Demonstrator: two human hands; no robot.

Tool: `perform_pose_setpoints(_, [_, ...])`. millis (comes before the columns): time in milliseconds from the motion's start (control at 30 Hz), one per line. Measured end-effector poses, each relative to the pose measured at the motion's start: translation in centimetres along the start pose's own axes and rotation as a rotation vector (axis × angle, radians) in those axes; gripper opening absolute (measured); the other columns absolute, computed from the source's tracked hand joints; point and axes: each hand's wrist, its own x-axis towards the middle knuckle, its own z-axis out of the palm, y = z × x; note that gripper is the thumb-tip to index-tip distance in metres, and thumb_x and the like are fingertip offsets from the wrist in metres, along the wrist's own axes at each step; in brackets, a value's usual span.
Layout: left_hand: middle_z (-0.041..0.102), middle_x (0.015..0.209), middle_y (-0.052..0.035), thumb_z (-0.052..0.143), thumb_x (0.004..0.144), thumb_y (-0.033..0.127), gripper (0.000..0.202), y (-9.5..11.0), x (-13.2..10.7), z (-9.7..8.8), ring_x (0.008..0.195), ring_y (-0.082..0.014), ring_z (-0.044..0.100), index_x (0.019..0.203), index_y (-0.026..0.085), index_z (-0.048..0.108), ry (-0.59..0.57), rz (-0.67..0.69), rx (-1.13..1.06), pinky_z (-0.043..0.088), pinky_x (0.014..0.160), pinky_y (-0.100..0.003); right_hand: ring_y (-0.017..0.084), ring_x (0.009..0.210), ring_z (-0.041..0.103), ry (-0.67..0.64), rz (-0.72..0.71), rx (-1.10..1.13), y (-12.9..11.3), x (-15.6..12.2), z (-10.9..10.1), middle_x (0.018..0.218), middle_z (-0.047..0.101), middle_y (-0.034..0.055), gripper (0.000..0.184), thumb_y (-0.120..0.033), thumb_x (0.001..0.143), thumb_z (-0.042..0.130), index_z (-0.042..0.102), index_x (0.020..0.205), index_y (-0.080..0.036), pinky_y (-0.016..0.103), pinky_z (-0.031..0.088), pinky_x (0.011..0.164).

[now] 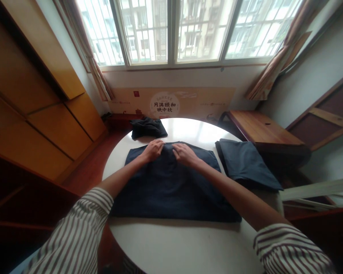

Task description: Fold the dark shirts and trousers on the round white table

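Observation:
A dark blue garment (pixel 174 190) lies spread in a wide, flat shape on the round white table (pixel 171 243); its exact kind is unclear. At the middle of its far edge, my left hand (pixel 153 150) is closed with the fingertips pinching the cloth. My right hand (pixel 185 154) is a short gap to the right, its fingers bent and closed on the same edge. Part of the cloth is hidden under my forearms.
A folded blue-grey cloth stack (pixel 246 163) lies at the table's right edge, its corner hanging past it. A crumpled black cloth (pixel 148 127) sits at the far left. Beyond stand a wooden desk (pixel 268 129) on the right and orange-brown cabinets (pixel 51 133) on the left.

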Motion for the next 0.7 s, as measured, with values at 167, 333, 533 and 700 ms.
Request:
perform_pose_setpoints(167, [0.029,0.161,-0.0053,0.026,0.103,0.039,0.054,2.5,-0.3,2.3,0.149,-0.0278,0.021,0.153,0.024,0.034,-0.236,-0.056,0.072,0.013,0.119,-0.06,0.026,0.151,0.017,-0.087,-0.015,0.081,-1.3,0.2,3.1,0.163,0.023,0.0066,0.068,-0.059,0.1,0.019,0.029,0.156,-0.022,0.055,0.009,0.12])
perform_pose_setpoints(333, [0.018,0.164,-0.0029,0.021,0.102,0.047,0.058,0.1,-0.4,1.8,0.152,-0.0272,0.011,0.157,0.027,0.027,-0.244,-0.134,0.096,0.014,0.119,-0.059,0.024,0.151,0.014,-0.1,0.013,0.101,1.2,0.4,2.9,0.165,0.016,0.0038,0.071,-0.065,0.098,0.015,0.026,0.157,-0.026,0.059,0.007,0.119])
perform_pose_setpoints(533, [0.02,0.164,-0.0047,0.017,0.103,0.044,0.056,-4.8,-2.1,-0.2,0.151,-0.0287,0.015,0.156,0.027,0.027,-0.236,-0.31,0.134,0.012,0.117,-0.063,0.025,0.151,0.017,-0.114,0.098,0.086,3.9,0.0,2.5,0.165,0.015,0.004,0.068,-0.063,0.099,0.016,0.02,0.158,-0.029,0.059,0.013,0.118])
perform_pose_setpoints(700, [0.029,0.16,-0.0117,0.027,0.103,0.034,0.052,-6.2,-3.5,-1.4,0.148,-0.0342,0.025,0.152,0.019,0.038,-0.11,-0.442,0.175,0.021,0.115,-0.065,0.026,0.15,0.019,-0.106,0.203,0.078,4.6,-0.4,2.2,0.164,0.02,0.0065,0.065,-0.058,0.101,0.018,0.022,0.158,-0.025,0.063,0.011,0.117])
